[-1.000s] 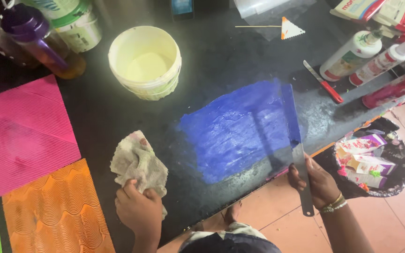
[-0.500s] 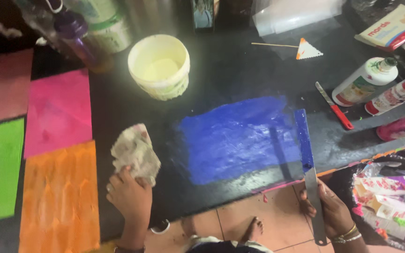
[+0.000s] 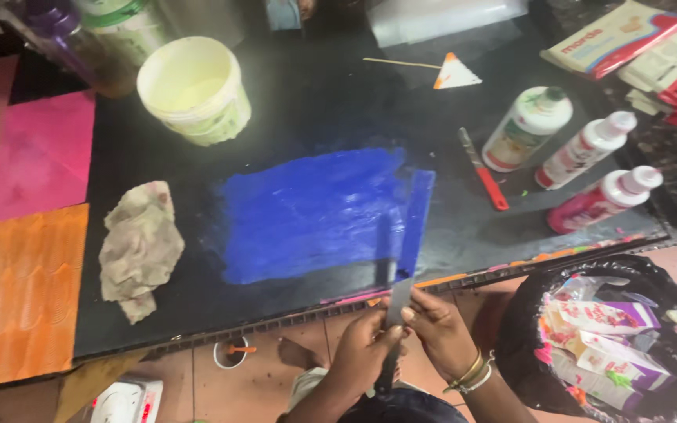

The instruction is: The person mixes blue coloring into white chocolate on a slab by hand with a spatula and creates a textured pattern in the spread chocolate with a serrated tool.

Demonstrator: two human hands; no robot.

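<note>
Both hands meet on 1 tool at the near edge of the black board [image 3: 315,102]. The left hand [image 3: 366,348] and the right hand [image 3: 440,333] are each clenched around the grey handle of the flat scraper [image 3: 398,301], whose blade runs up and away from the grip into the blue paint patch [image 3: 315,211]. The paint-coated blade tip lies along the patch's right border, above and slightly right of the grip.

Left of the grip, well apart, a crumpled rag [image 3: 141,247] lies on bare black surface, with open room between it and the patch. Farther left sit textured panels: an orange panel [image 3: 21,294] at the board's near corner and a pink panel [image 3: 41,153] beyond it. Up and left of the grip stands a pale yellow bucket [image 3: 193,90], apart from the patch.

Right of the grip, a red-handled tool [image 3: 486,172] lies near the patch's edge. Beyond it, 3 bottles lie on their sides: a white bottle [image 3: 526,129] with a dark cap, then 2 pink bottles [image 3: 601,200] with white caps. Just right of the grip, below the board's edge, a black-lined bin [image 3: 526,313] holds white and purple packages.
</note>
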